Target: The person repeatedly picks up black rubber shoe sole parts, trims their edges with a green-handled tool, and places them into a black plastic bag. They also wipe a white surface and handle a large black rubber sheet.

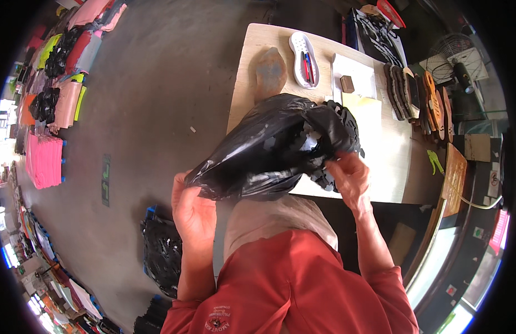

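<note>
Upper garment: red fabric shirt [294, 273], loosely creased; a line runs down the front centre, seam or fold not determinable. Left chest: small printed emblem [216, 322], dark motif at its centre, pale lettering around it. Left sleeve [183, 316] and right sleeve [387, 289]: same red as the shirt body, ending near the elbow. Lower garment [277, 220]: pale beige cloth, softly wrinkled, visible beyond the shirt hem; exact cut not determinable. Left hand [195, 216] and right hand [351, 179]: bare, forearms likewise.
</note>
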Demonstrator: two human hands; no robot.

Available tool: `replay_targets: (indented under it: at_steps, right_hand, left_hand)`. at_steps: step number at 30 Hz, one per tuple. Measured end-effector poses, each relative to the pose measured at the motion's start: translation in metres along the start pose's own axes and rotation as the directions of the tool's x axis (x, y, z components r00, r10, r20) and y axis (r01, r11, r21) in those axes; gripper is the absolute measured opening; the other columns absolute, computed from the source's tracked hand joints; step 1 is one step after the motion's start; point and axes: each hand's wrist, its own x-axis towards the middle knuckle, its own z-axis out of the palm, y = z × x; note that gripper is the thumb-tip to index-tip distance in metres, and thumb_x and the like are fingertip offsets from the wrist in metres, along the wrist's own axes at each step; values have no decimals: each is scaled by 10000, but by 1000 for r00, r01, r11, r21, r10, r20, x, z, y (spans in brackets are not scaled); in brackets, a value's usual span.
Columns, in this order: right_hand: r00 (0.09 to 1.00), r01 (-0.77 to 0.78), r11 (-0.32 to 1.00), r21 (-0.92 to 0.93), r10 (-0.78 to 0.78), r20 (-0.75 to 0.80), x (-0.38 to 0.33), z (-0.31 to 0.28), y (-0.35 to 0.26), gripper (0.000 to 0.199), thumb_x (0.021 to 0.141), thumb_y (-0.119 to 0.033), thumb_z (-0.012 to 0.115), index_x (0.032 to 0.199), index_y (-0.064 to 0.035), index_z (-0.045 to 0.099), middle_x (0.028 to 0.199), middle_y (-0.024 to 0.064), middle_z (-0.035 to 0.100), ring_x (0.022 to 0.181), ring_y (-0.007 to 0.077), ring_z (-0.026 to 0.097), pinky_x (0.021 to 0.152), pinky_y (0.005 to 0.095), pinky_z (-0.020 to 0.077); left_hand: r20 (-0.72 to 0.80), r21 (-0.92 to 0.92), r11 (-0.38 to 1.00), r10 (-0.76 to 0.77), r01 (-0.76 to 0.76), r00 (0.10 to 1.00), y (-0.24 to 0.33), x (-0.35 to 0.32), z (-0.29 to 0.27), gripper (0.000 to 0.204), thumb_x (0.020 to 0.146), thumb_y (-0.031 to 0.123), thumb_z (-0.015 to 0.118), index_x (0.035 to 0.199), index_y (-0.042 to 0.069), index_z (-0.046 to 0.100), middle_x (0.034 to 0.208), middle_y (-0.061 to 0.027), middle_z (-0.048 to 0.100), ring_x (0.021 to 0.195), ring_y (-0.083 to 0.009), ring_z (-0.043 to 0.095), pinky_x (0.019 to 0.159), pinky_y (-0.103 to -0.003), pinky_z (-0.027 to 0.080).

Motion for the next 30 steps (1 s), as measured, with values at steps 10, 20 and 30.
replay_targets:
  at_steps: [10,20,30]
  right_hand:
    - [808,382,923,54,-305,-505,139,19,51,540,895,-213,790,1344,-20,560,1109,182,660,1033,292,659,918,429,530]
    - [947,320,390,863,-149,-284,116,-41,-124,211,1011,-188,525,811,-140,572,727,-28,528,628,98,438,570,279,306]
    - [836,529,610,590,-255,-486,90,-58,-175,170,1019,-245,562,967,-109,649,868,-3,632,743,131,579,706,251,485]
  left_hand:
    - [-31,-12,999,31,-32,999,-2,-2,2,128,961,-18,543,1059,27,613,1127,-121,698,1090,-230,658,1006,-408,531]
    - [-107,29,994,106,-103,989,8,-7,25,115,908,-18,484,977,34,560,1025,-97,650,979,-211,622,920,-355,519]
    - [-102,-28,979,197,-201,975,27,-24,62,68,922,-4,466,891,56,477,880,-82,548,838,-203,551,783,-342,482]
